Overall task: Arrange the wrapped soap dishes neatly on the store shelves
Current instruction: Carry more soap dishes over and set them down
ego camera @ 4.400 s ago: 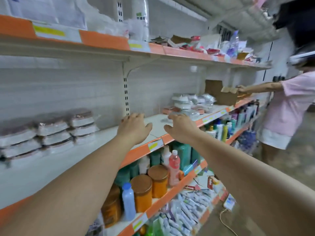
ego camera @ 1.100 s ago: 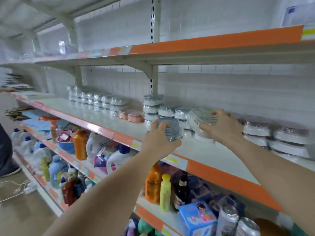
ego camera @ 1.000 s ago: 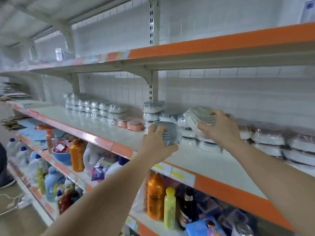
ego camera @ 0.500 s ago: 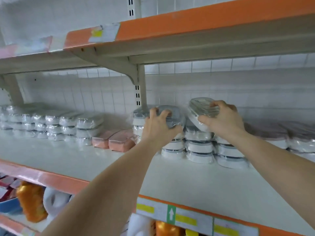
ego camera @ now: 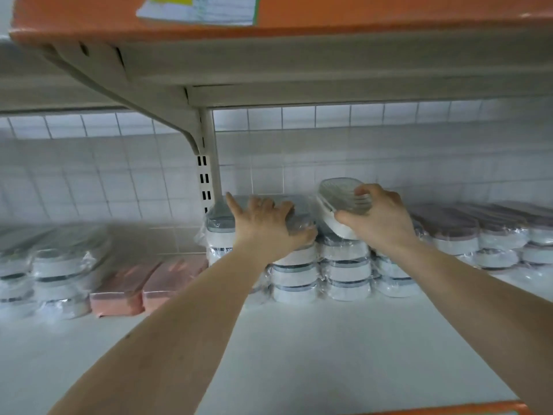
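Observation:
Stacks of wrapped white soap dishes [ego camera: 344, 271] with grey tops stand at the back of the white shelf [ego camera: 314, 354]. My left hand [ego camera: 266, 226] lies flat on a grey-topped wrapped soap dish [ego camera: 221, 217] that sits on top of the left stack, fingers curled over its front edge. My right hand [ego camera: 377, 217] grips a second wrapped soap dish [ego camera: 338, 196], tilted with its ribbed top facing me, over the neighbouring stack.
Two pink wrapped packs [ego camera: 146, 283] lie left of the stacks, with more wrapped dishes [ego camera: 54, 265] beyond. Brown-topped dishes [ego camera: 478, 235] fill the right. The upper shelf [ego camera: 299, 70] and its bracket post [ego camera: 209, 163] hang low overhead. A tiled wall backs the shelf.
I turned from the empty shelf section to the stacks and came close. My left hand brought its dish down onto the left stack; my right hand still holds its dish tilted.

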`<state>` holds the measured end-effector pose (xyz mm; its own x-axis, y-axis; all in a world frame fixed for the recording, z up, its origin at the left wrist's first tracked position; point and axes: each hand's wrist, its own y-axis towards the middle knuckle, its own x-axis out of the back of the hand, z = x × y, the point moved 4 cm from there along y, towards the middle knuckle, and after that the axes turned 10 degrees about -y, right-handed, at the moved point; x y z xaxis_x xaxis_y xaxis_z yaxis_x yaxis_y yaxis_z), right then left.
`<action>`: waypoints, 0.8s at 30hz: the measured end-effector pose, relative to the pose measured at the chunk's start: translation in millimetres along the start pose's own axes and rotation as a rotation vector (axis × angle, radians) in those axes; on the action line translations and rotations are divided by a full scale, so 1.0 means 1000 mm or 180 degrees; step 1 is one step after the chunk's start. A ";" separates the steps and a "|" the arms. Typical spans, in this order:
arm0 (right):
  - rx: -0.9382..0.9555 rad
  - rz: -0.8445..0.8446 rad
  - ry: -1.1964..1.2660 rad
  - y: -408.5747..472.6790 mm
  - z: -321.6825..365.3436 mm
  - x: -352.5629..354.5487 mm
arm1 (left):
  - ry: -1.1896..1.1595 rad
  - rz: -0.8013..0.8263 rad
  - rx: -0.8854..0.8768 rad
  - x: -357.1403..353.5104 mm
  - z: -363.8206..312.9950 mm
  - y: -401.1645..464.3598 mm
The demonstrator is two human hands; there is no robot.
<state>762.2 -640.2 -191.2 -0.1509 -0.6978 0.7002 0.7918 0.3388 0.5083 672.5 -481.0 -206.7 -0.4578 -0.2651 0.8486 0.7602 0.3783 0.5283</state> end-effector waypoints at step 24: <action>0.0075 -0.0022 0.0084 -0.062 0.019 0.024 | -0.0795 -0.0299 0.0226 0.035 0.037 -0.072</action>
<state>698.3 -665.4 -196.1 -0.1405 -0.7165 0.6833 0.7764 0.3485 0.5251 584.6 -484.5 -214.3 -0.6311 -0.0785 0.7718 0.6787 0.4259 0.5983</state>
